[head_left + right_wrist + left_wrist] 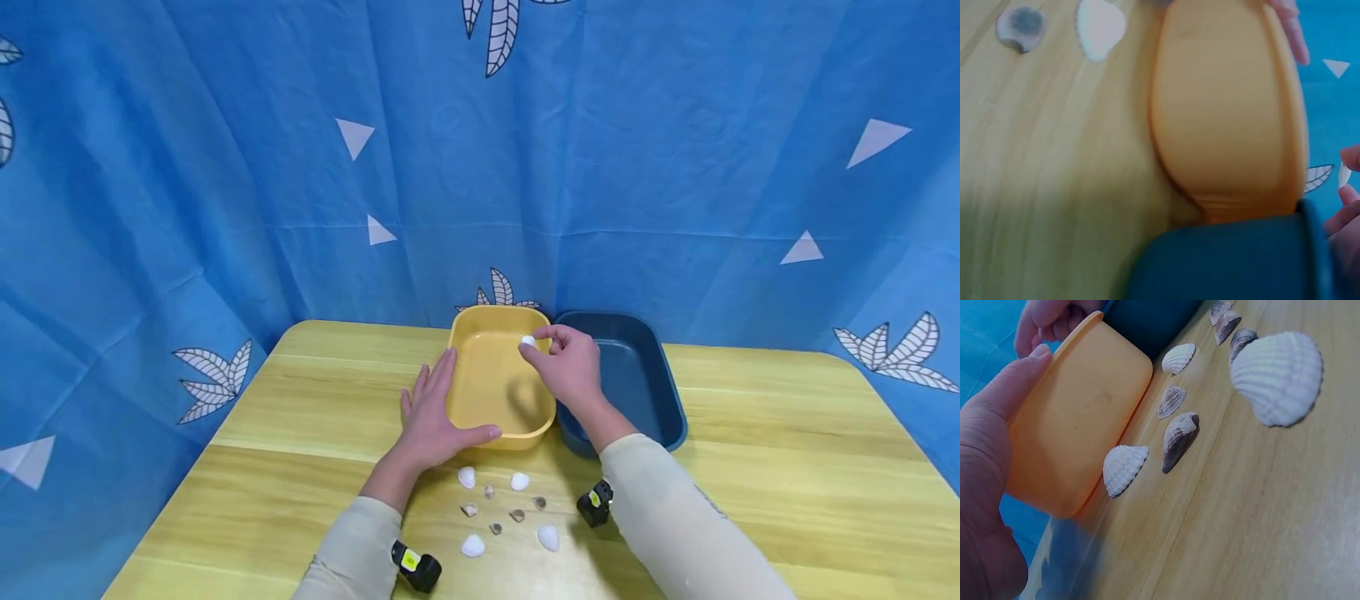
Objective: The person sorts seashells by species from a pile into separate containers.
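Over the yellow tray (487,367), my right hand (572,367) pinches a small white seashell (528,341) between thumb and fingertips. The shell's edge also shows in the right wrist view (1344,175). My left hand (433,421) rests against the tray's near left corner, its fingers straight along the left wall and its thumb (1013,381) on the front rim. In front of the tray, white ribbed seashells (1124,469) and smaller brownish seashells (1179,440) lie spread on the wooden table (322,483).
A dark blue tray (630,383) stands right beside the yellow one, partly hidden under my right forearm. Behind the table hangs a blue curtain (480,167) with leaf and triangle prints. Small black cameras (595,504) are strapped at both wrists.
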Tool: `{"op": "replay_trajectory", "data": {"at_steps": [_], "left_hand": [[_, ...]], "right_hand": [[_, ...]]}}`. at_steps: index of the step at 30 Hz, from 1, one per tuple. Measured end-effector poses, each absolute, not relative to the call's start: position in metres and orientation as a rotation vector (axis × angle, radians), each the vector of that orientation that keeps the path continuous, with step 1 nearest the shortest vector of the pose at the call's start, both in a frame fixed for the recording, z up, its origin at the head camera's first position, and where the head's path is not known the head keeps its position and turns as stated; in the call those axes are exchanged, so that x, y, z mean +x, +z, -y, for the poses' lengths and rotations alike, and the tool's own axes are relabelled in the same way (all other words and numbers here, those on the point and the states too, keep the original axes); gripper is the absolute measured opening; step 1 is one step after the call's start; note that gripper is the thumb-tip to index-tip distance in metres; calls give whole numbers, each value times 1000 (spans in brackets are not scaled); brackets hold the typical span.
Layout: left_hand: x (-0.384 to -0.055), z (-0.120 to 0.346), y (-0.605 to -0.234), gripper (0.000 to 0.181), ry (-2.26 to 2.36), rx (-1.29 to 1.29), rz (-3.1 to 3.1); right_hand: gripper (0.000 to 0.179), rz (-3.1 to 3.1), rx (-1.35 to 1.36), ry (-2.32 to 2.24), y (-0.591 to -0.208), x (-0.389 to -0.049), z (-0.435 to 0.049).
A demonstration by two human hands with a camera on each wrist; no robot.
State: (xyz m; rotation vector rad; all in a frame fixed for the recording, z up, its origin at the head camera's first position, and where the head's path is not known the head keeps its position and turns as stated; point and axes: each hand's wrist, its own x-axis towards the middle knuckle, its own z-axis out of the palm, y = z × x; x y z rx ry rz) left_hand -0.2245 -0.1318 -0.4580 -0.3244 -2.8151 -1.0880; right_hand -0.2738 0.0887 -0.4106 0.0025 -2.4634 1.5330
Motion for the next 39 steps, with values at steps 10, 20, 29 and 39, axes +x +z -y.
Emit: {"op": "replay_trajectory", "data": {"at_steps": [10, 20, 29, 39], "left_hand": [[-222, 130, -458, 129, -1115, -328, 2818], [-223, 130, -458, 129, -1100, -335, 2806], [-225, 131, -456, 129, -1110, -317, 2827], [-225, 132, -458, 129, -1121, -314, 2824]], "right_hand": [[26, 2482, -70, 1536, -425, -278, -91], [25, 2488, -44, 1499, -429, -280, -89], [38, 2552, -39, 1454, -426, -282, -88], [39, 2570, -48, 1456, -427, -282, -88]]}}
